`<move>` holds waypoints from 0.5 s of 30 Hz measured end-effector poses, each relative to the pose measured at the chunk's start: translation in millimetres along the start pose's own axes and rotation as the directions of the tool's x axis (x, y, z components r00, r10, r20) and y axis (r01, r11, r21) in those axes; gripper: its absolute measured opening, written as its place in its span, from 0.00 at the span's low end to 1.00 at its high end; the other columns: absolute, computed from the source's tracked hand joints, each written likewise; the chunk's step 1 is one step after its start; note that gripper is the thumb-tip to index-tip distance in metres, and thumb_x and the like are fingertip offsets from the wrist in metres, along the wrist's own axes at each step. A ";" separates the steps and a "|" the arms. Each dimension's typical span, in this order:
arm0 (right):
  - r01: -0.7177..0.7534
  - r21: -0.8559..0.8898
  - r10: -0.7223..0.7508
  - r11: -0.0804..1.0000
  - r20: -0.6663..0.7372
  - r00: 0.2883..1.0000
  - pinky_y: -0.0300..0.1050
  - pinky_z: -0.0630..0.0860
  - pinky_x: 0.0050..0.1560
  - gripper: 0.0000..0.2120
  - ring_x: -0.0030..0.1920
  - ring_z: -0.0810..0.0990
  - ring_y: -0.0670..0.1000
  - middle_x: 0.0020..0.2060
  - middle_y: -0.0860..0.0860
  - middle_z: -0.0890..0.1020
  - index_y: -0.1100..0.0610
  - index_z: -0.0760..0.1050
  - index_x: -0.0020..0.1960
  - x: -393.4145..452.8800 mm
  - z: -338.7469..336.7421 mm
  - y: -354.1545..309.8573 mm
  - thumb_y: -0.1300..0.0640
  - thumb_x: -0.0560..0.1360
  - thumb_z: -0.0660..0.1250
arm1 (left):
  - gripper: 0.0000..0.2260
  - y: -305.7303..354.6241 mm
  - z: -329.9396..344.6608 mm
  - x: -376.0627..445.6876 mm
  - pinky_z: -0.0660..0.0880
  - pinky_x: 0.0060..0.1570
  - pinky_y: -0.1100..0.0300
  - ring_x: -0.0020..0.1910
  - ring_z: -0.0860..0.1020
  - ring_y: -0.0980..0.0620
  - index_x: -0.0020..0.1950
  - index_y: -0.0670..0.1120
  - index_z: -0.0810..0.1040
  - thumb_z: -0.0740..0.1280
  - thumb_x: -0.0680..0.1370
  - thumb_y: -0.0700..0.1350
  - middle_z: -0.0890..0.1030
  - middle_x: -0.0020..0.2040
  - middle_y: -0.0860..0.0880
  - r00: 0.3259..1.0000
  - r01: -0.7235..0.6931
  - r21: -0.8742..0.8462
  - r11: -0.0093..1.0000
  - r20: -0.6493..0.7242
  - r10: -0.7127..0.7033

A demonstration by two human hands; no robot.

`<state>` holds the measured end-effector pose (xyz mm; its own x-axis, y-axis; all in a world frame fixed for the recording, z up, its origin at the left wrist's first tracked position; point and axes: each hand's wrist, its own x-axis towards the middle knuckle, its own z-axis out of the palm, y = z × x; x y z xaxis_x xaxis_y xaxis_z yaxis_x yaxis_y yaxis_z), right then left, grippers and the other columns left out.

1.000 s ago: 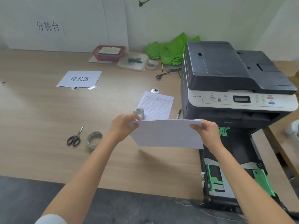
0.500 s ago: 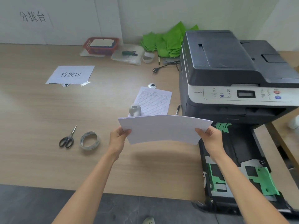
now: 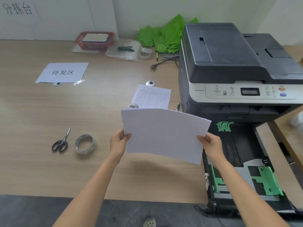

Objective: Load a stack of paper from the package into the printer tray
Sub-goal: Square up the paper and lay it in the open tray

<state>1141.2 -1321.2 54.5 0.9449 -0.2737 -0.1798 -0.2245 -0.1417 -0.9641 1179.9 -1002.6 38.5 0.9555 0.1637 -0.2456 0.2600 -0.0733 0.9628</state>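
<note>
Hands (image 3: pixel 118 142) (image 3: pixel 211 145) pinched thin white paper stack (image 3: pixel 164 135) at both edges; recommended squaring it between green guides of black pulled-out tray (image 3: pixel 260 145).

Plain white paper stack (image 3: pixel 164 135); black-and-grey printer (image 3: pixel 229 71) with bright green tray guides (image 3: pixel 267 182); light wood-grain worktop (image 3: pixel 41 112); red basket (image 3: pixel 94 40) at upper left; black-handled scissors (image 3: pixel 60 143).

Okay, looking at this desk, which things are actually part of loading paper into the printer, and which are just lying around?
Part of the job:
paper stack, held by left hand and right hand
printer
open paper tray

Just lying about:
scissors
tape roll
printed form
red basket
green bags
power plug
paper sign
</note>
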 end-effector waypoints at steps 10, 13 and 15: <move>-0.086 0.292 0.087 0.953 0.012 0.996 0.45 0.80 0.42 0.08 0.39 0.82 0.48 0.41 0.48 0.84 0.56 0.80 0.45 -13.8 -2.2 -19.3 0.63 0.77 0.62 | 0.48 18.6 27.1 -27.6 0.67 0.63 0.50 0.63 0.72 0.46 0.73 0.48 0.54 0.78 0.62 0.36 0.69 0.68 0.41 0.967 0.137 -0.547 0.826 -0.109 -0.232; -0.114 0.385 0.117 0.916 0.016 0.993 0.40 0.80 0.39 0.07 0.38 0.82 0.47 0.38 0.46 0.85 0.57 0.80 0.45 -25.6 5.1 -18.6 0.63 0.77 0.63 | 0.37 23.2 45.4 -42.0 0.79 0.53 0.52 0.51 0.82 0.49 0.67 0.47 0.67 0.79 0.61 0.43 0.82 0.54 0.46 0.958 0.284 -0.763 0.581 0.205 -0.199; -0.137 0.427 0.135 0.894 0.037 0.990 0.38 0.80 0.37 0.07 0.37 0.83 0.46 0.37 0.46 0.86 0.56 0.79 0.46 -34.2 9.7 -17.0 0.63 0.77 0.63 | 0.20 30.7 58.1 -50.1 0.81 0.49 0.54 0.51 0.83 0.50 0.68 0.43 0.70 0.65 0.76 0.42 0.84 0.54 0.47 0.944 0.313 -0.734 0.602 0.311 -0.112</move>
<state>1115.0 -1300.3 75.2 0.9141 -0.2552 -0.3152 -0.2289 0.3170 -0.9204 1148.1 -1070.2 73.8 0.9160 -0.1431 -0.3748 0.3535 0.7297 0.5853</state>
